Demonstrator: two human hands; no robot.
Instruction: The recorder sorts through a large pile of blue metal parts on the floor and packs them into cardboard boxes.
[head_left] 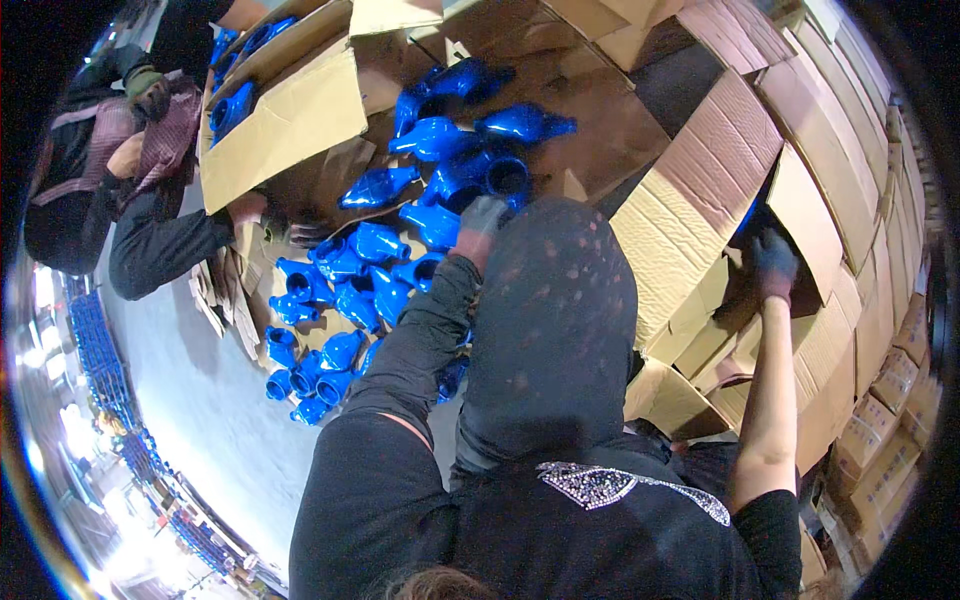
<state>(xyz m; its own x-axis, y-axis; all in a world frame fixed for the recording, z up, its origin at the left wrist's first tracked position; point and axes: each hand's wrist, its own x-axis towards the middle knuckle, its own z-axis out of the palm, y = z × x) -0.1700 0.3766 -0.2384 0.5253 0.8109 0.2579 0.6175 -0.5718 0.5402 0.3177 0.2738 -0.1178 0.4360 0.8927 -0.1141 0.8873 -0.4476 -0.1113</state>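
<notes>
Left hand (480, 228): grey glove, fingers curled down onto blue cast fitting (497, 178) at near edge of heap; grip looks closed, though dark garment (555, 330) hides part of palm.
Right hand (774, 265): gloved, reaching inside open carton (690, 215); fingers hidden, closure cannot be told.
Heap of blue fittings (350, 290): spread over flattened cardboard (560, 90).
Handling: take each fitting by socket end, lift clear before swinging to carton.
Co-worker's hand (247, 208): at heap's far side.
</notes>
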